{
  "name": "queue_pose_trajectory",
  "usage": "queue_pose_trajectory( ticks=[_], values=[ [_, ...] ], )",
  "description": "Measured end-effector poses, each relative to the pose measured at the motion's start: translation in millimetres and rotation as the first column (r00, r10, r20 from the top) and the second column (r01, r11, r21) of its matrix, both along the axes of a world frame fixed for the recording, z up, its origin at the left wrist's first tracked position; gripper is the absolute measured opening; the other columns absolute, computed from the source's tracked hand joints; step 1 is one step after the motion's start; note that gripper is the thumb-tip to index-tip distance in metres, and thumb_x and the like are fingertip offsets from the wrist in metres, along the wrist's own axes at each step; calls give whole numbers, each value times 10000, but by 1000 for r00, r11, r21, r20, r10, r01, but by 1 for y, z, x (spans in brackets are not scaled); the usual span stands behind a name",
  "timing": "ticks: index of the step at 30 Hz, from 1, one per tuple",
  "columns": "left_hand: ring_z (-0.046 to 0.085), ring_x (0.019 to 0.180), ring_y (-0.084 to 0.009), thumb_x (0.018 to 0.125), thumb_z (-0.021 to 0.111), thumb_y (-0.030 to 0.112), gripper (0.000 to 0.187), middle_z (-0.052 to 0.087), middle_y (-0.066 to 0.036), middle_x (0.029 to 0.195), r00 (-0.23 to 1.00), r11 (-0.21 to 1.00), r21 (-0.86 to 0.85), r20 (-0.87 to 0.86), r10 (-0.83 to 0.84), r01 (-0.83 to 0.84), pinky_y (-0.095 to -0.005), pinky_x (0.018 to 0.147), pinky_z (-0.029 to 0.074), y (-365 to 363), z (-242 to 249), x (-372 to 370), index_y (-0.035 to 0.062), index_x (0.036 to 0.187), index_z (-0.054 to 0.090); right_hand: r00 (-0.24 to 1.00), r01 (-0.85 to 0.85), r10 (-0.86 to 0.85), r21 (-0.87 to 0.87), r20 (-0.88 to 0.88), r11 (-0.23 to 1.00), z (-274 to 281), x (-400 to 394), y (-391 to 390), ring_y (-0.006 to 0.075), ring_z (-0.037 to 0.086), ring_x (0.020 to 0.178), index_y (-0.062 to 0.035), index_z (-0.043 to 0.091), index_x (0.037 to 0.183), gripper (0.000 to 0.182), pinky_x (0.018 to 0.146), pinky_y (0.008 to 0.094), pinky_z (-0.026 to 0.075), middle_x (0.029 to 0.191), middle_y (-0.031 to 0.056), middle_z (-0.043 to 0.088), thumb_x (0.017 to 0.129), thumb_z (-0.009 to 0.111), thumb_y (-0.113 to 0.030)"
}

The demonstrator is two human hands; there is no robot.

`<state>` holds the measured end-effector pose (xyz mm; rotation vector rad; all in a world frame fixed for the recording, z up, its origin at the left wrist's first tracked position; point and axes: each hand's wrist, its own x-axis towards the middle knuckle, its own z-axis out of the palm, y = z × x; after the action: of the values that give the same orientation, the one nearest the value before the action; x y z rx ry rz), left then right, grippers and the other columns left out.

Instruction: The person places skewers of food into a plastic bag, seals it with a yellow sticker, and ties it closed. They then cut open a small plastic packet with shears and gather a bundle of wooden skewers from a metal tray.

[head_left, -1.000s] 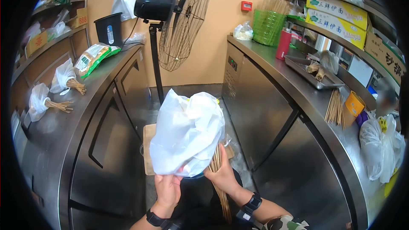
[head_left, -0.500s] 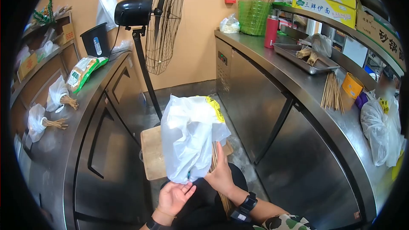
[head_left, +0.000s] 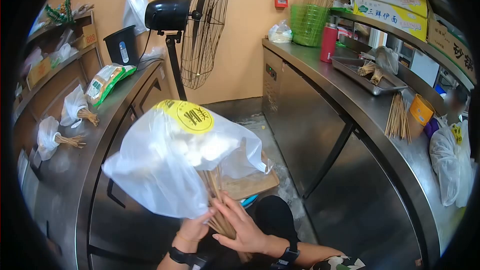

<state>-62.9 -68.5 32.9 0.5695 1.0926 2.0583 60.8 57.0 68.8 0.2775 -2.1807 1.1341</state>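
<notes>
Lining the left side, a steel counter (head_left: 60, 185) carries a bagged skewer bundle (head_left: 49, 137) at its near part, stick ends pointing right toward the counter's inner edge, with a second bagged bundle (head_left: 75, 107) just beyond. Farther along, a green-and-white packet (head_left: 105, 84) lies close to that edge, and a black bin (head_left: 121, 47) stands upright behind it. At the far end, a pedestal fan (head_left: 167, 15) rises near the counter's end. In the middle, over the aisle between the two rows of cabinets, hangs a white plastic bag (head_left: 150, 155) with a yellow printed patch, spread above the skewers (head_left: 222, 226) and covering their upper ends. The left hand (head_left: 194, 229) closes on the bag's lower edge beside the sticks; the right hand (head_left: 243, 227) has its fingers wrapped round the skewers from the right. Below and beyond, a wooden board (head_left: 250, 185) is partly hidden by the bag, and a narrow strip of floor shows between it and the right cabinets. On the right counter (head_left: 320, 70), from far to near, stand a green basket (head_left: 306, 27) and a red bottle (head_left: 328, 42), then a metal tray (head_left: 390, 90), loose skewers (head_left: 398, 118) reaching toward the inner edge, and an orange tub (head_left: 421, 110).
</notes>
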Motion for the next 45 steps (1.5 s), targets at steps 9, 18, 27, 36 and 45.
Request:
queue_pose_trajectory(
  ticks=[9,18,27,36,45],
  values=[
    [631,1001,-348,830,630,20,470,589,-169,1110,953,969,33,178,-245,243,-467,913,513,-12,20,4,-35,1257,441,846,514,-437,252,-304,820,65,10,70,383,435,1191,-32,497,1270,641,983,457,358,1330,202,434,669,712,-89],
    [603,970,-314,758,748,181,753,499,-142,1170,833,828,295,152,-532,476,-428,867,510,21,18,49,23,1354,318,873,426,-389,70,-296,902,90,-1,113,319,597,870,-3,588,1059,336,771,325,477,969,156,597,747,528,106],
    [480,670,-124,789,671,173,487,477,-64,945,807,851,345,312,-501,395,-222,578,391,28,-3,58,-42,1147,420,799,454,-491,-188,-347,871,113,45,117,260,596,671,-2,590,952,213,630,254,471,798,143,609,791,489,96],
    [636,768,-201,880,531,123,369,646,-184,986,983,980,-197,178,36,-1,-285,689,528,32,3,75,-98,1175,509,940,-264,165,328,300,907,25,67,44,244,611,652,-108,574,944,167,511,326,472,736,52,580,795,645,-81],
    [602,689,-175,861,564,51,220,592,-94,801,953,986,-156,284,106,-63,-252,575,496,26,-36,73,-43,1057,531,926,357,-377,270,26,894,45,44,93,351,494,1101,-73,501,1220,540,892,401,430,1126,149,537,739,735,-142]
  ],
)
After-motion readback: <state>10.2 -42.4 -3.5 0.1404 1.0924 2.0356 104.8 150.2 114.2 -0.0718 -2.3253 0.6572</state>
